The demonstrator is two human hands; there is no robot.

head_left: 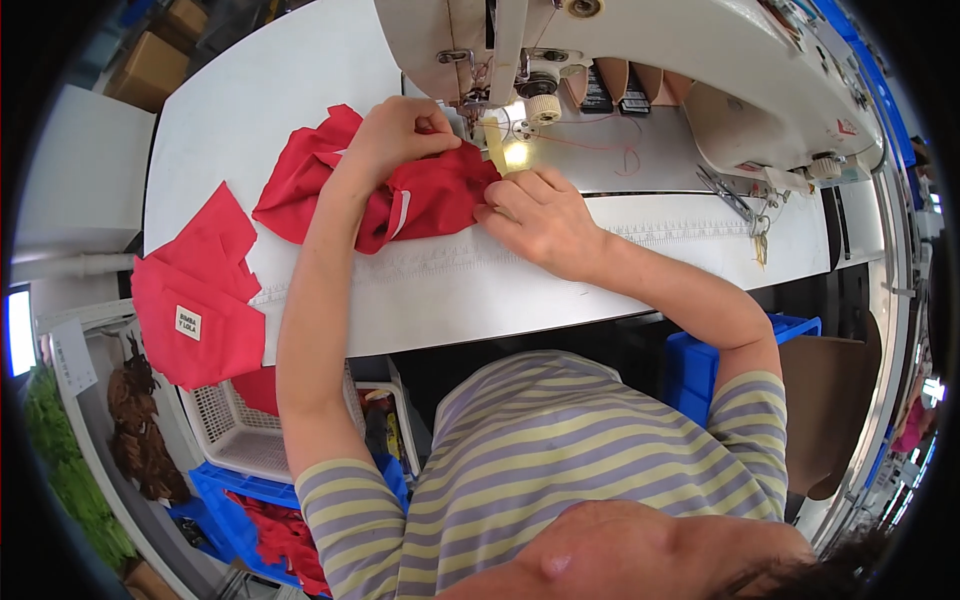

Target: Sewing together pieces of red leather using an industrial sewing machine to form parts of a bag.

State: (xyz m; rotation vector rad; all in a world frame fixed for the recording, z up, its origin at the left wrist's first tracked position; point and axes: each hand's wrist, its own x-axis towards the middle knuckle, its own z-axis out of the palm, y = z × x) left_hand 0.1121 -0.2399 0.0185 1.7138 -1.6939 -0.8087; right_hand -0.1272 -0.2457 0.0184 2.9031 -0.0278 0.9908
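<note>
Left hand [400, 130] pinches red fabric [430, 195] at sewing machine [620, 50] needle for feed; right hand [535, 215], fingers loosely curled, presses the fabric's edge flat on tabletop [480, 290].

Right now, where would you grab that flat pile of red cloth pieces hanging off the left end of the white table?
Probably pinch the flat pile of red cloth pieces at its upper part, which lies on the white table, coming down from above. The lower part with the small white label hangs over the edge, so pulling there might drag the pile off.
</note>
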